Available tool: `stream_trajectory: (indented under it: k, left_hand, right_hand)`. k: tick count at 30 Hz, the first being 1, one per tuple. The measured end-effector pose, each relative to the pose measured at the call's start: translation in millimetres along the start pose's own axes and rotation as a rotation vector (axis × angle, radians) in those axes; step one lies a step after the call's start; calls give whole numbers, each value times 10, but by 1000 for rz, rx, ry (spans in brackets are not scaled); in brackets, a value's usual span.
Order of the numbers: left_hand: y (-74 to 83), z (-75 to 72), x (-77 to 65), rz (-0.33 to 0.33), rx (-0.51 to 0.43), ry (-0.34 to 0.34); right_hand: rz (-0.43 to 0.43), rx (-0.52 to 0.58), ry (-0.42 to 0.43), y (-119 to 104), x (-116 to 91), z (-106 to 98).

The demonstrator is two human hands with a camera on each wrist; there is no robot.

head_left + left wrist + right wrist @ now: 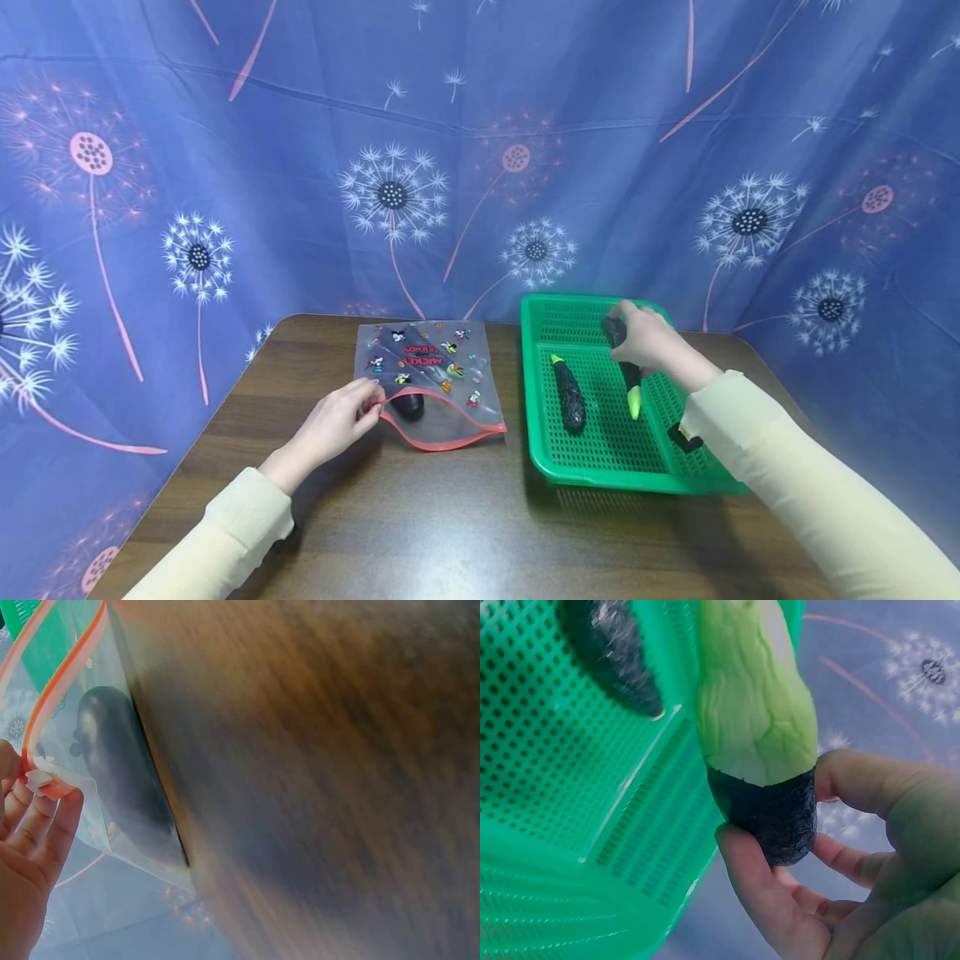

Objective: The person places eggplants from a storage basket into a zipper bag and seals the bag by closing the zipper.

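The left hand (335,421) and right hand (651,339) are bare below plain pale-yellow sleeves (821,508), lightly creased, with broad, loose cuffs (251,504).

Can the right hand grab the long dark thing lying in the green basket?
Probably not straight away: the right hand is busy holding another green-ended thing. But the long dark thing lies uncovered in the green basket, so it could likely be reached once that hand is free.
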State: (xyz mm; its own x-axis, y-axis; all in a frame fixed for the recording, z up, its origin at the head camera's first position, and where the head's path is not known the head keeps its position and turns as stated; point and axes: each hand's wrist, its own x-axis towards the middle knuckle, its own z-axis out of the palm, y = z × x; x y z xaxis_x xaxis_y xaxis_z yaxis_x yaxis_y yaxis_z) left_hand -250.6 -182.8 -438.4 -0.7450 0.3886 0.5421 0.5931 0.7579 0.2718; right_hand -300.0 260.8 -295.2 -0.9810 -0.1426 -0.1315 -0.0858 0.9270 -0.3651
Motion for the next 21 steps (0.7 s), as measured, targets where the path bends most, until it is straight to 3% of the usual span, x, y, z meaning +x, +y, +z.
stream_trajectory:
  k: [10,21]
  left_hand:
    - [3,-7,-2,-12,-5,-6]
    - [8,-16,3,-11,1,-7]
  right_hand:
    - [-106,-47,65,-191,-147,-14]
    - [-162,51,43,-392,-278,13]
